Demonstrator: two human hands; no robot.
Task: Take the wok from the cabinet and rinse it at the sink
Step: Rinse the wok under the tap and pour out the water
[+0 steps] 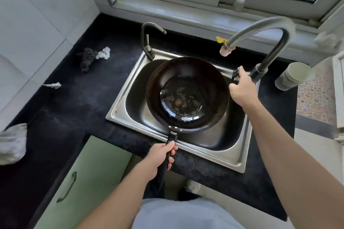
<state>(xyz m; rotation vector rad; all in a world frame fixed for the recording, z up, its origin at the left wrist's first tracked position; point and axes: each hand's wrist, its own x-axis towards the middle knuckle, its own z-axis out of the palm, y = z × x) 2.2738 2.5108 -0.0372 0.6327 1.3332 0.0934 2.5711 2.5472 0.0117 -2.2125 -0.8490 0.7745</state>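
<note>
Over the dark stone surface [78,109] and steel sink [119,115], the left hand [160,156] clamps the crusted black round wok [187,95] handle, right hand [240,89] closed around the faucet's black lever [235,75]; a sudden jet could splash out.

Wok [188,95] sits over the sink [119,115], which is set in the desk [74,102]. Tall faucet [260,42] at right rear, small tap [149,42] at left rear. Cup [294,76] right of sink.
</note>
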